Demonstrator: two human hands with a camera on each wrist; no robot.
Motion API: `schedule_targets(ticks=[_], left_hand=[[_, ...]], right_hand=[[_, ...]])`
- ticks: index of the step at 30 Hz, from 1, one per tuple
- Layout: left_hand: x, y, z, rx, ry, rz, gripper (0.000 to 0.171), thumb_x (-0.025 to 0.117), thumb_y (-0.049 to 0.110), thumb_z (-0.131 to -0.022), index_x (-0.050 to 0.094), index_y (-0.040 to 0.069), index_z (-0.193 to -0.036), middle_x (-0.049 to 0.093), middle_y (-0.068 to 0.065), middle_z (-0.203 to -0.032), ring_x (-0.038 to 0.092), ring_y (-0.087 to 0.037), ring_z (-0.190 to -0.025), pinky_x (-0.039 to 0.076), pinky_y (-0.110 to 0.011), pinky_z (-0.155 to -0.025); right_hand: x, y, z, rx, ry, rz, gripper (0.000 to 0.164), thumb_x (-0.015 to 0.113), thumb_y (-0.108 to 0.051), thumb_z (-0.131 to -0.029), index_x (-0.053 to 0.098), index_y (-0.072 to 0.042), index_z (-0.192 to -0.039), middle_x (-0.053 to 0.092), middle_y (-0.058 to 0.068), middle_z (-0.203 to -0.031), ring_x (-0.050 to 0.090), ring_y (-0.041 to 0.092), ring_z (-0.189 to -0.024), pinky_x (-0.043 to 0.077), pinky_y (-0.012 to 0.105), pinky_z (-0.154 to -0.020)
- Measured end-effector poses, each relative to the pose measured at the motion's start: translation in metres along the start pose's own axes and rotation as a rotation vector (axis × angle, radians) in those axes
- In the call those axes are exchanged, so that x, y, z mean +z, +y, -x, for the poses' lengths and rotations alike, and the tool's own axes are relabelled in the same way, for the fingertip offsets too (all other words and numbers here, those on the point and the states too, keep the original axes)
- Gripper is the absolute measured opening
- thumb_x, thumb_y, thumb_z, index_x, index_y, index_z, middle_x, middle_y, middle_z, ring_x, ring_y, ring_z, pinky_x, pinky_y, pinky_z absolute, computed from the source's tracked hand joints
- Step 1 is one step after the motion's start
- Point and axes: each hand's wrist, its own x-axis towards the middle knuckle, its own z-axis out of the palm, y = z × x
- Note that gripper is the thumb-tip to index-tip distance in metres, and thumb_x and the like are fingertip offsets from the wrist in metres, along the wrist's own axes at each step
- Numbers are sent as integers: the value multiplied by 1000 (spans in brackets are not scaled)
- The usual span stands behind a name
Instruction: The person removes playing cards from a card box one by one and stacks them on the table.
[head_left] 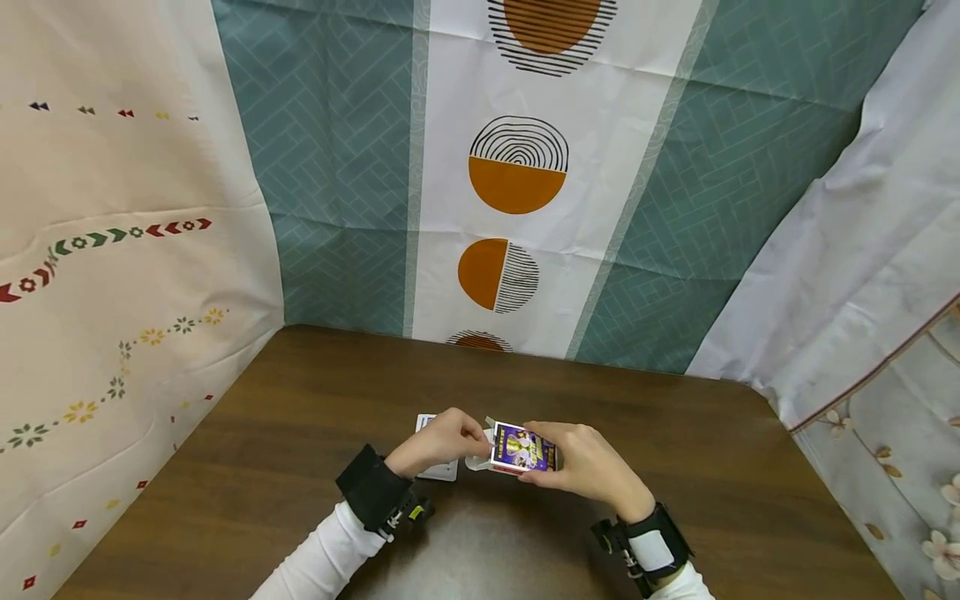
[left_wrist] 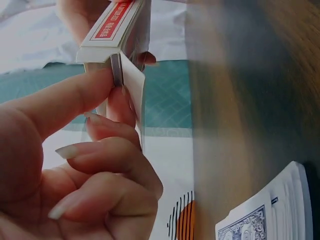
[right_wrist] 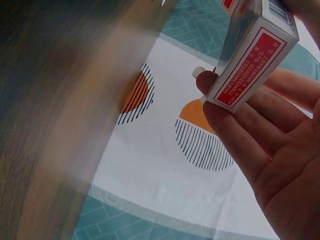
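My right hand (head_left: 588,462) grips a purple, white and red playing card box (head_left: 522,448) by its right end, above the table. At the box's left end the flaps stand open. There my left hand (head_left: 442,442) pinches the dark-edged playing cards (left_wrist: 117,70) at the box's mouth between thumb and index finger, its other fingers curled. How far the cards reach into the box is hidden. A stack of playing cards (head_left: 444,472) lies on the table, partly beneath the left hand; blue-patterned faces or backs show in the left wrist view.
The brown wooden table (head_left: 337,375) ends at a hanging teal and white curtain (head_left: 341,275) behind. Cream cloth (head_left: 135,333) hangs along the left side and white cloth (head_left: 825,275) along the right. Both wrists wear black straps with cameras.
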Motion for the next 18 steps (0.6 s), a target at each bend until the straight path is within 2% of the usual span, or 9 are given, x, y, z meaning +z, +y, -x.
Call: schedule_targets(ticks=[6,11,14,16,18], left_hand=[[-3,-5,-2,5,-52,30,13,68,11,-87,73,0,-83,56,1,-73,45,-13,-67,33,-25,-56],[-11,-10,-2,-22,-144,95,17,62,16,-92,69,2,-84,48,2,-69,39,-12,-61,29,-24,-53],[-14,-12,-2,-9,-193,143,18,55,16,-95,64,3,-89,46,2,-68,38,-11,-58,29,-23,-52],[-16,-12,-1,11,-198,157,20,52,17,-98,62,2,-89,47,1,-69,39,-12,-59,30,-23,-53],[-16,-12,0,28,-168,144,22,51,17,-98,64,0,-89,48,0,-70,41,-13,-62,32,-24,-55]], right_hand=[[1,1,1,-13,5,11,65,71,-57,-79,65,-8,-121,72,3,-107,59,2,-77,50,18,-67],[0,1,1,-9,4,-1,66,70,-58,-79,65,-8,-121,72,3,-106,58,2,-76,50,18,-66],[-2,1,0,-5,4,-3,67,70,-59,-79,64,-8,-122,72,3,-106,58,2,-76,50,17,-65],[-2,0,0,-3,4,-3,67,70,-59,-79,64,-8,-122,72,3,-106,58,2,-76,50,18,-65],[-2,0,0,-1,3,-2,67,69,-59,-79,64,-8,-122,72,3,-106,58,2,-76,50,18,-65]])
